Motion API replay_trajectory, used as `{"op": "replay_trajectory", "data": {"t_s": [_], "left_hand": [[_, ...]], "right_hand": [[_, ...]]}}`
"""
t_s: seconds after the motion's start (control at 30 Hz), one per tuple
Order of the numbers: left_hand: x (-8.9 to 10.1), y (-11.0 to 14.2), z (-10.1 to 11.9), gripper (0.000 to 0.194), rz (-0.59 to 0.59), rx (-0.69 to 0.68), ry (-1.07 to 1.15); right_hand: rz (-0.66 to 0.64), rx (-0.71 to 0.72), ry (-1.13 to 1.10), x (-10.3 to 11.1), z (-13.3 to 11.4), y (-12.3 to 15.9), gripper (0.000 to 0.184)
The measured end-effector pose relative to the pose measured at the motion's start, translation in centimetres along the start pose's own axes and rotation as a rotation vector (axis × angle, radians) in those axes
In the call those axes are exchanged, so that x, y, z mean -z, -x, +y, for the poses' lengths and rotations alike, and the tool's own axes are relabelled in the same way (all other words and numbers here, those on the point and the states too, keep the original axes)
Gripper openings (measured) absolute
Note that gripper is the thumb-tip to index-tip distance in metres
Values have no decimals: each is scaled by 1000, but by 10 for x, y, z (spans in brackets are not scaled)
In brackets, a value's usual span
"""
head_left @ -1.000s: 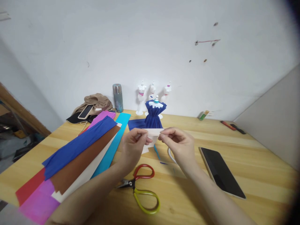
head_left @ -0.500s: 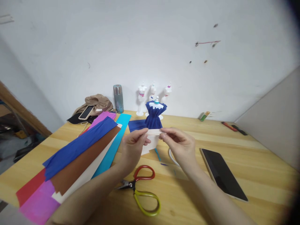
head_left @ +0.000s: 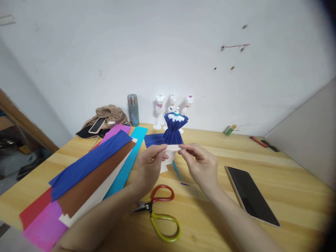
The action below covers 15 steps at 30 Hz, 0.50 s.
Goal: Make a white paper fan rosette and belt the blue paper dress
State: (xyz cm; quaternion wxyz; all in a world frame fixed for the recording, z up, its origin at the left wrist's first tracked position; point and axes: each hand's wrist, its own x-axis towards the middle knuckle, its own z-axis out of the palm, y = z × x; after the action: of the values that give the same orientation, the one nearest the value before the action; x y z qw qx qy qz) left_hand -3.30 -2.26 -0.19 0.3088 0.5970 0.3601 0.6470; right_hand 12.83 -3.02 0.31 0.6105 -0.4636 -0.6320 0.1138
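Note:
A small piece of white crepe paper [head_left: 171, 151] is pinched between my two hands above the wooden table [head_left: 294, 182]. My left hand [head_left: 150, 167] grips its left end with thumb and fingers closed. My right hand [head_left: 201, 163] pinches its right end. Just behind the paper stands a small white mannequin wearing a dark blue pleated paper dress [head_left: 173, 130]. Red and yellow-green handled scissors [head_left: 160, 207] lie on the table below my hands.
Long crepe paper strips [head_left: 89, 171] in blue, brown, white, cyan, pink and red lie fanned out at the left. A tablet [head_left: 252, 200] lies at the right. Three bare white mannequins [head_left: 172, 103], a metal flask [head_left: 133, 109], a phone on cloth [head_left: 97, 124] and a glue stick [head_left: 230, 130] stand along the wall.
My hands stayed almost in place, their fingertips drawing a little closer together on the white paper. The view shifted slightly.

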Motion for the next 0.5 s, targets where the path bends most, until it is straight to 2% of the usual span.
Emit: {"op": "replay_trajectory", "data": {"t_s": [0.23,0.5], "left_hand": [[0,-1,-9,18,-15,-151,-21],[1,0,-11,13,-6,-212,-145]], "right_hand": [[1,29,1,-3,-1,2,8],[6,-47,-51,-7,7,6,7]]}}
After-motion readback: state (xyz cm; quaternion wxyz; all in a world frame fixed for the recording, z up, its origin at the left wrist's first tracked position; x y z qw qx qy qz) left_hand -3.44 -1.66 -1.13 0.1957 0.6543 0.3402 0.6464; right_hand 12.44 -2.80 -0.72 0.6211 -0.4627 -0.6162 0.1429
